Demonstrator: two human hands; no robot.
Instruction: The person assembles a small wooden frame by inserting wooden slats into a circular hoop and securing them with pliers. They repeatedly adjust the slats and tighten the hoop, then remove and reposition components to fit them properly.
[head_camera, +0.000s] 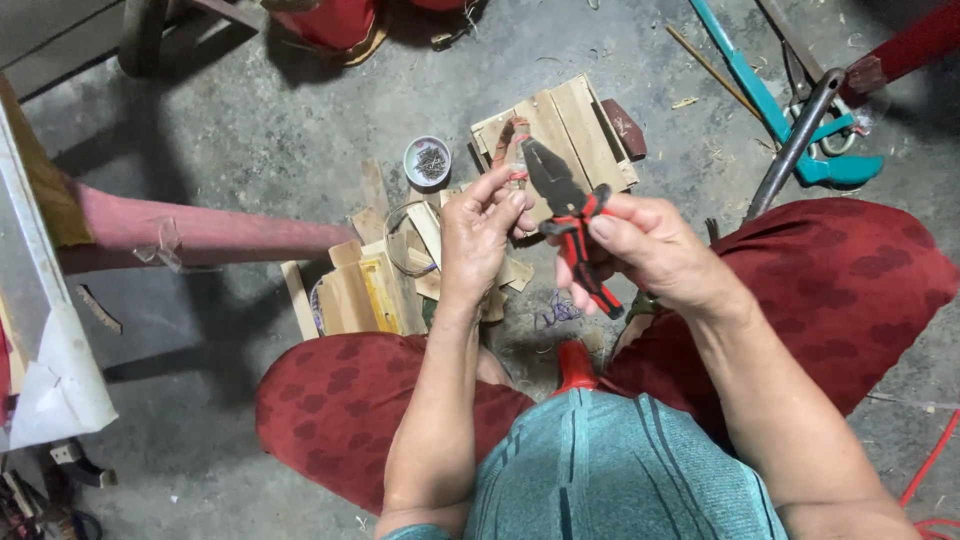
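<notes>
My right hand grips a pair of pliers with red and black handles, its dark jaws pointing up and away from me. My left hand is raised beside the jaws, its fingertips pinching something small near the plier tips; what it pinches is too small to tell. Both hands hover above my knees, over a concrete floor.
A small wooden slatted panel lies on the floor beyond the hands. A round tin of small nails sits left of it. Wood offcuts and a wire loop lie below. A pink beam runs left; teal tools lie right.
</notes>
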